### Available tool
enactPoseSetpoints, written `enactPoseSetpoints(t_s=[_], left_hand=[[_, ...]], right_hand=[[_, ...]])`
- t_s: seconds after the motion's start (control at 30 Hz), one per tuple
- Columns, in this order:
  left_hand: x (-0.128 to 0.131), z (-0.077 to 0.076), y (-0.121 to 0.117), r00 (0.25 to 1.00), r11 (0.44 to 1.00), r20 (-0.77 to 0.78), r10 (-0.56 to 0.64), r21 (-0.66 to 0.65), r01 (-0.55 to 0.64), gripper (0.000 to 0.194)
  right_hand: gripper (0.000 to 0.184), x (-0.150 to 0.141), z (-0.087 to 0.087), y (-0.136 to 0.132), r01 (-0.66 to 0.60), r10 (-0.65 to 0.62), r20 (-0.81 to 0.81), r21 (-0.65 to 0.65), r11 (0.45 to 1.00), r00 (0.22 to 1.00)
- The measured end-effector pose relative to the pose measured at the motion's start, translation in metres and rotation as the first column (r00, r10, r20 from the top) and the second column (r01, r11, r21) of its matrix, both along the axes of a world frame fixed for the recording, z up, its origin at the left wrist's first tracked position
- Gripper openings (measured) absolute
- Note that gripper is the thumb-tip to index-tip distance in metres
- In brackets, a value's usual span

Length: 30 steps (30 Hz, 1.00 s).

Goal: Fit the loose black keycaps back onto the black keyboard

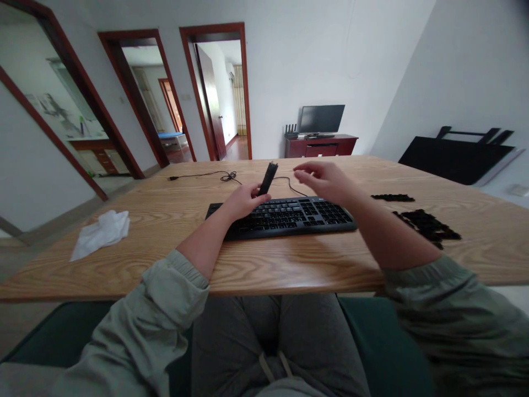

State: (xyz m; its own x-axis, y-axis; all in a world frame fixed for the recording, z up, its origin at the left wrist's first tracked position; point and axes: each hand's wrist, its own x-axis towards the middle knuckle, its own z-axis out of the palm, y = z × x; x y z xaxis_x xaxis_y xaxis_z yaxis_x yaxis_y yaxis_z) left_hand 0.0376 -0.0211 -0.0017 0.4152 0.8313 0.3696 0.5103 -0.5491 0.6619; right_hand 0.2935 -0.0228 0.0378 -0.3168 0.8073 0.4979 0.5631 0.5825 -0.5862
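Observation:
A black keyboard [289, 216] lies on the wooden table [173, 242] in front of me, its thin cable [206, 175] running back to the left. My left hand [243, 199] is closed round a long black bar [268, 177], probably a long keycap, held upright over the keyboard's left half. Hovering above the keyboard's right half, my right hand [324, 179] has its fingers loosely apart and holds nothing that I can see.
Loose black keycaps [427, 225] lie in a pile at the right, with a short row of them [392, 197] behind. A crumpled white cloth [101, 232] rests at the left. A cabinet with a monitor [321, 119] stands against the far wall.

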Motion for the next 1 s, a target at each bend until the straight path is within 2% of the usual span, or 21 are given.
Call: enactPoseSetpoints(t_s=[0.07, 0.13, 0.2, 0.3, 0.4, 0.5, 0.67, 0.87, 1.0], left_hand=[[0.002, 0.003, -0.004, 0.998, 1.0, -0.056, -0.011, 0.02, 0.012, 0.037], [0.002, 0.005, -0.007, 0.997, 0.999, -0.078, -0.007, 0.038, 0.01, 0.039], [-0.002, 0.005, -0.008, 0.996, 0.999, -0.074, -0.04, 0.024, 0.042, 0.04], [-0.011, 0.004, -0.008, 0.987, 0.988, -0.065, -0.145, -0.063, 0.141, 0.053], [-0.018, 0.003, -0.01, 0.981, 0.978, -0.099, -0.167, -0.146, 0.152, 0.062], [-0.018, 0.002, -0.013, 0.981, 0.986, -0.139, -0.132, -0.117, 0.116, 0.05], [-0.013, -0.002, -0.014, 0.984, 0.996, -0.161, -0.081, -0.034, 0.077, 0.034], [-0.014, -0.005, -0.012, 0.983, 0.987, -0.13, -0.126, -0.117, 0.111, 0.038], [-0.015, -0.006, -0.012, 0.983, 0.985, -0.135, -0.126, -0.135, 0.108, 0.031]], right_hand=[[0.042, -0.038, -0.008, -0.009, -0.102, 0.1, -0.061, -0.034, 0.994, 0.993], [0.042, -0.061, -0.018, -0.012, -0.097, 0.092, -0.107, -0.04, 0.995, 0.99], [0.034, -0.069, -0.025, -0.011, -0.08, 0.076, -0.128, -0.027, 0.996, 0.989], [0.031, -0.067, -0.033, -0.008, -0.11, 0.109, -0.158, -0.001, 0.994, 0.981], [0.034, -0.061, -0.036, -0.007, -0.078, 0.081, -0.23, 0.023, 0.997, 0.97], [0.036, -0.058, -0.036, -0.005, -0.041, 0.051, -0.299, 0.042, 0.998, 0.953], [0.037, -0.058, -0.038, -0.006, -0.077, 0.079, -0.322, 0.019, 0.997, 0.944], [0.038, -0.057, -0.043, -0.005, -0.116, 0.11, -0.333, 0.002, 0.993, 0.937], [0.035, -0.054, -0.048, -0.004, -0.133, 0.115, -0.317, -0.037, 0.99, 0.942]])
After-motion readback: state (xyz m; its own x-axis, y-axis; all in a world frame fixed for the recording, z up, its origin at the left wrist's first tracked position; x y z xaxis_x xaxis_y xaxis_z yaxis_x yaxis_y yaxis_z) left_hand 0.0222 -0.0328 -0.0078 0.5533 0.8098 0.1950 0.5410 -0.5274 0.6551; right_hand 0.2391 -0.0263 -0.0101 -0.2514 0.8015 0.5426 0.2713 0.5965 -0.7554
